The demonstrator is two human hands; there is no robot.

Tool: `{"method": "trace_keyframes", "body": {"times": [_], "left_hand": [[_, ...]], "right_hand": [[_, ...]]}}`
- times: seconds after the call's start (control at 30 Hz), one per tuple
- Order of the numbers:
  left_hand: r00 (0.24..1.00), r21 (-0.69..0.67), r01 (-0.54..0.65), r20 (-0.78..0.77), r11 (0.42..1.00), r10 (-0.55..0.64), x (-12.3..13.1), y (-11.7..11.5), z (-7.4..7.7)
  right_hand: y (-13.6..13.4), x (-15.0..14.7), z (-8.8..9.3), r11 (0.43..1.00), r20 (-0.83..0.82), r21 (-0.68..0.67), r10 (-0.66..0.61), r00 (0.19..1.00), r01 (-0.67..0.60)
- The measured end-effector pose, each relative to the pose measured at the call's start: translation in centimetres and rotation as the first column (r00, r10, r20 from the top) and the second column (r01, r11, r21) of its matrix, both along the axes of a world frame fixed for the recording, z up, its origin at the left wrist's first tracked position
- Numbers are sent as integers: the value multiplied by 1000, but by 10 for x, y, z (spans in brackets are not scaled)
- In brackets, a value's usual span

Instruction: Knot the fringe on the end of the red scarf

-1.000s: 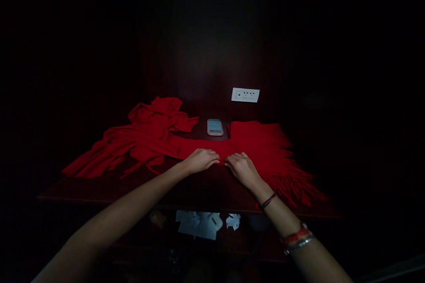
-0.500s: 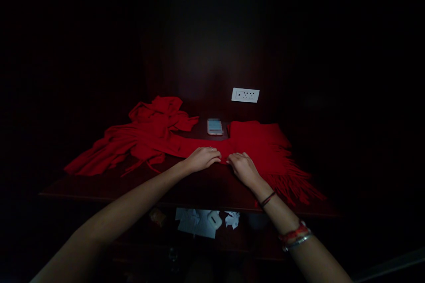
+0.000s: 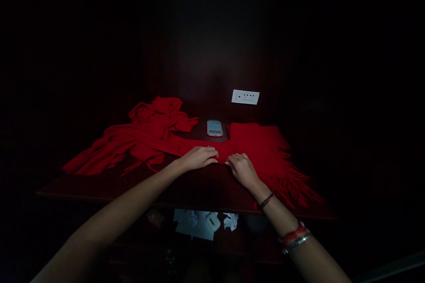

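A red fringed scarf (image 3: 255, 141) lies across the dark table. Its right part is flat, with tassels spreading toward the near right, while a narrower strip runs left into a crumpled heap. My left hand (image 3: 201, 158) is closed on the near edge of the strip, thumb below the fingers. Just to its right, my right hand (image 3: 241, 169) pinches the same edge, its fingers curled. A short gap of red cloth separates the two hands. The fingertips are partly hidden in the dim light.
Behind the strip lies a phone (image 3: 214, 128) with a lit screen. A white wall socket (image 3: 245, 97) is on the back panel. Below the table edge (image 3: 109, 200), a lower shelf holds papers (image 3: 192, 225), a white case (image 3: 213, 221) and crumpled paper (image 3: 230, 221).
My left hand has shifted slightly left along the strip, widening the gap between my hands. My right hand stays nearly in place on the scarf.
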State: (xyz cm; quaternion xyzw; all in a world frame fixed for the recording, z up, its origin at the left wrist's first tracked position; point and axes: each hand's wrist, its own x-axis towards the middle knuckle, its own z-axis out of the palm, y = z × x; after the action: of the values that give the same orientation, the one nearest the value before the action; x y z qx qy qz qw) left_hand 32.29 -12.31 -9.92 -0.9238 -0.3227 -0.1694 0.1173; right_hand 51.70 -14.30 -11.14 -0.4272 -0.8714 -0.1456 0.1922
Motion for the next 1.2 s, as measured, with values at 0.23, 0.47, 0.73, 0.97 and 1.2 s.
{"method": "trace_keyframes", "body": {"times": [0.23, 0.47, 0.73, 0.97, 1.2], "left_hand": [[1000, 16, -7, -21, 1000, 7, -3, 3, 0], [998, -5, -61, -36, 998, 61, -5, 6, -1], [999, -70, 17, 28, 997, -16, -15, 10, 3], [999, -68, 34, -18, 997, -35, -18, 12, 3], [998, -84, 13, -62, 996, -18, -23, 10, 9]], "right_hand": [[4, -4, 0, 994, -161, -58, 80, 984, -90], [8, -14, 6, 996, -25, -87, -1, 1000, -1], [8, -9, -1, 999, -83, -49, 13, 996, -17], [8, -14, 0, 997, -51, -35, 68, 996, -70], [8, -15, 1, 1000, -64, -6, 29, 998, -29]]}}
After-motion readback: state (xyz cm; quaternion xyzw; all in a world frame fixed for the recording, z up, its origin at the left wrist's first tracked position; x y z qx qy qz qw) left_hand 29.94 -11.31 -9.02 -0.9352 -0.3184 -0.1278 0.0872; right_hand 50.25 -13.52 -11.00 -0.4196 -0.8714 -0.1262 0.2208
